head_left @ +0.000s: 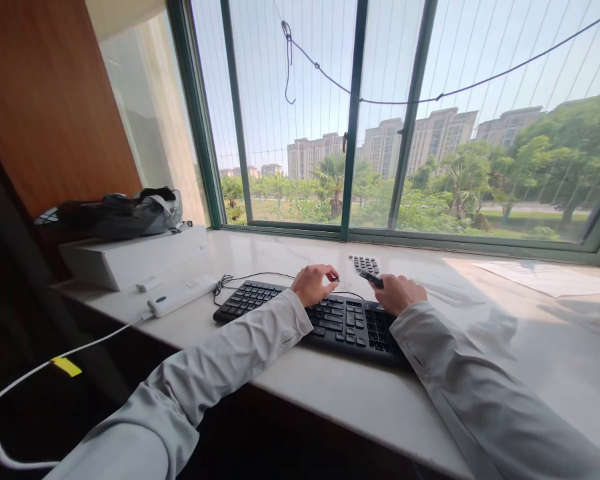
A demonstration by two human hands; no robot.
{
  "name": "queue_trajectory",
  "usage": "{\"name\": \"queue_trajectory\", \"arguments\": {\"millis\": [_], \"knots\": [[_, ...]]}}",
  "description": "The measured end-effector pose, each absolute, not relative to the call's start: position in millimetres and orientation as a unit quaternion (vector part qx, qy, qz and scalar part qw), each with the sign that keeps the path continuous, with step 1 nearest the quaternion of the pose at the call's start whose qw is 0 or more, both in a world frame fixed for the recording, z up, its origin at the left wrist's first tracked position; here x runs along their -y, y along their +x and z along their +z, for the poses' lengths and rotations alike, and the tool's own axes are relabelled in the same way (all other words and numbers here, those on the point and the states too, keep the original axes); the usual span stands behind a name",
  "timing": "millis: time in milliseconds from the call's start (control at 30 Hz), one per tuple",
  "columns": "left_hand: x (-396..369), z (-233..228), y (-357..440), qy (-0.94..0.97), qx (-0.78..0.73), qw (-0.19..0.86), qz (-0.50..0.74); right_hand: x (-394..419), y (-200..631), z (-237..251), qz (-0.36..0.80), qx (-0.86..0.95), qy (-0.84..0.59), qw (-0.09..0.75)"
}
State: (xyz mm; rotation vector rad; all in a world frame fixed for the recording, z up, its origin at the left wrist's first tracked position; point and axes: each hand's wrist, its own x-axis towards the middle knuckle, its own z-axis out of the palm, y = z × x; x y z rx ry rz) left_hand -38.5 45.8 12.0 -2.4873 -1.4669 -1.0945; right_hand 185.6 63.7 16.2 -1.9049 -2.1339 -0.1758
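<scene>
A black keyboard lies on the pale stone sill, with both my hands over its back edge. My left hand pinches a small black keycap between thumb and fingertips, above the keyboard's middle. At the keyboard's right end, my right hand is closed around a dark, slim tool that points left; its exact kind is unclear. Just behind it, several loose black keycaps lie in rows on the sill. The number pad shows dark open sockets, partly covered by my right sleeve.
A white power strip with a white cord lies to the left, near a coiled black cable. Further left, a dark bag rests on a white box. Paper sheets lie at the right, below the window.
</scene>
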Motion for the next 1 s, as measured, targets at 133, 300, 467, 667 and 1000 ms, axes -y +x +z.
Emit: {"name": "queue_trajectory", "arguments": {"millis": [133,300,467,667,1000], "knots": [[-45,11,-37,-0.804,0.485,0.022,-0.343,-63,184,19,-0.070,0.733,-0.662,0.136],[-43,12,-34,-0.798,0.509,0.011,-0.323,-64,183,17,-0.085,0.740,-0.654,0.133],[-44,13,-36,-0.788,0.533,0.001,-0.307,-65,183,11,-0.084,0.739,-0.657,0.124],[-42,14,-35,-0.793,0.539,-0.001,-0.286,-65,182,7,-0.080,0.738,-0.659,0.117],[-38,17,-33,-0.804,0.523,0.011,-0.283,-72,185,0,-0.070,0.734,-0.668,0.102]]}}
